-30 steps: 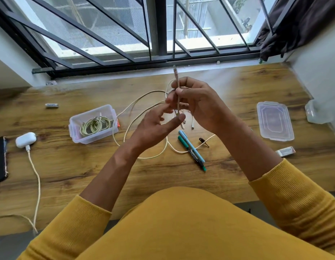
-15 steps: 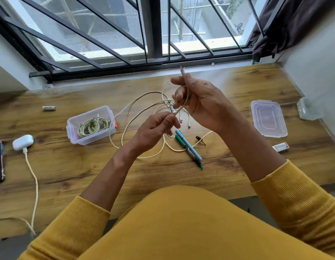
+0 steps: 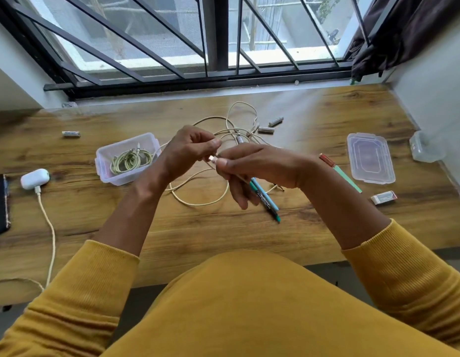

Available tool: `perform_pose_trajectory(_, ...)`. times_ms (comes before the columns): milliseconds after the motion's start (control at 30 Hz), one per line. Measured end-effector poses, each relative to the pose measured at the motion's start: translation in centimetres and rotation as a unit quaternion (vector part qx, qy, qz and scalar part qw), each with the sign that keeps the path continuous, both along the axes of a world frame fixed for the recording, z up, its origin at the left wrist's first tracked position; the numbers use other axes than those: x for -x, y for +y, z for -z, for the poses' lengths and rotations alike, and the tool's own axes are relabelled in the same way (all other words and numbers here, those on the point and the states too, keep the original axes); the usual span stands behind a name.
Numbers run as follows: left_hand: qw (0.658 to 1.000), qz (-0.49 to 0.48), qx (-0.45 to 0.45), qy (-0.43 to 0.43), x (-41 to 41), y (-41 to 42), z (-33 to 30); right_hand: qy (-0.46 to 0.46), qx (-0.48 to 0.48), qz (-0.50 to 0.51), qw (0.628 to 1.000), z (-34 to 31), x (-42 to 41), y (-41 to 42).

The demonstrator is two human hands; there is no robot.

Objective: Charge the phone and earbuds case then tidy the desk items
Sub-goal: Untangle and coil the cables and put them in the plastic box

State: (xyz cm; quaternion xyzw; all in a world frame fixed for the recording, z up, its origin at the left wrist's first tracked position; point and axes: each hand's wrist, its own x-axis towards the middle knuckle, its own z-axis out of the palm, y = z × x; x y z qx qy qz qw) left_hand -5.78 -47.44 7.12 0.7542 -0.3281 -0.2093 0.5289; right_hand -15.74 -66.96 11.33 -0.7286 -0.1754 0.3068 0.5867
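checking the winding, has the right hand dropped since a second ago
Yes. The right hand came down from level with the cable box's far rim, toward the pens.

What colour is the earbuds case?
White; the earbuds case shows at the desk's left in the head view, cable plugged in.

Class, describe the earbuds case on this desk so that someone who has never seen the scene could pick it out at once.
Start at the wooden desk under the barred window and go to its left end. Left of the clear plastic box of coiled cable lies the earbuds case: the only smooth white rounded pod, with a pale cable plugged into it.
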Motion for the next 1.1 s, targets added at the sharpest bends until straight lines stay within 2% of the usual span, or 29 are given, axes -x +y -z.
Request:
perform_pose_trajectory(133,0.998,-0.001,-0.047,-0.049,-0.5,0.9,-0.9,0.045,0.114,0.036,0.992,0.7,-0.4,1.4)
perform_pose_trajectory(233,0.996,-0.012,-0.057,-0.067,-0.8,1.6,-1.4,0.021,0.199,0.075,0.977,1.4,-0.8,1.5)
perform_pose_trajectory(300,0.996,-0.015,-0.053,-0.065,-0.8,2.0,-1.6,-0.027,0.265,0.092,0.959,1.6,-1.0,1.4)
perform_pose_trajectory(400,0.999,-0.016,-0.026,-0.039,-0.7,2.1,-1.8,-0.153,0.366,0.139,0.907,2.2,-1.6,1.8)
perform_pose_trajectory(467,0.999,-0.021,0.002,-0.029,-0.5,2.2,-1.8,-0.192,0.367,0.203,0.887,3.1,-2.2,2.0)
perform_pose_trajectory(500,0.999,-0.025,0.017,-0.026,-0.5,2.2,-1.8,-0.178,0.324,0.237,0.898,3.4,-2.4,2.0)
perform_pose_trajectory(567,0.999,-0.029,0.042,-0.014,-0.3,2.3,-1.7,-0.12,0.171,0.298,0.931,3.6,-2.6,2.0)
perform_pose_trajectory(633,0.998,-0.024,0.059,0.005,0.2,2.3,-1.6,-0.072,0.027,0.332,0.94,3.1,-2.7,1.7)
perform_pose_trajectory(800,0.996,-0.001,0.079,0.048,1.9,1.6,-0.8,-0.013,-0.21,0.295,0.932,1.9,-2.7,1.3)
perform_pose_trajectory(900,0.994,-0.011,0.081,0.073,2.6,0.8,-0.1,0.087,-0.361,0.272,0.888,1.3,-2.7,1.8)
perform_pose_trajectory(1000,0.993,-0.009,0.089,0.075,3.2,0.3,0.3,0.103,-0.412,0.259,0.867,0.7,-2.8,2.0)
perform_pose_trajectory(1100,0.995,-0.003,0.071,0.064,3.2,0.1,0.7,0.088,-0.393,0.256,0.879,0.5,-2.9,1.8)
